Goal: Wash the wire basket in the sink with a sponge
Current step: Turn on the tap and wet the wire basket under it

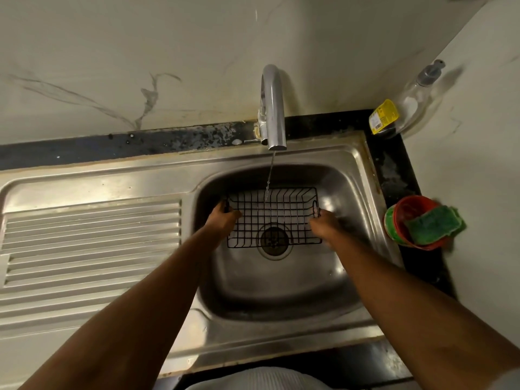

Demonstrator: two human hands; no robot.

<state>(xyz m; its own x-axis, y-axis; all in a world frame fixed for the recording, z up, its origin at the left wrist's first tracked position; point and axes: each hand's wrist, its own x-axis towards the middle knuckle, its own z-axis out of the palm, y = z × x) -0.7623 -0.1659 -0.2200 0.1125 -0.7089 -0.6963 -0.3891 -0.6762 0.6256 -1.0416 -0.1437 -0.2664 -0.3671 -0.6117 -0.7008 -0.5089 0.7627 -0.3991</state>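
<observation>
While water point(270, 175) runs, left hand point(223, 219) and right hand point(323, 224) hold the basket point(277, 215).

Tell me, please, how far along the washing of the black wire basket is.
Done: the black wire basket is inside the stainless steel sink, and the chrome tap is running a thin stream onto it. In hand: the left hand and right hand grip its two ends. Left: the scrubbing, since the green sponge rests untouched on the red plastic bowl beside the sink.
</observation>
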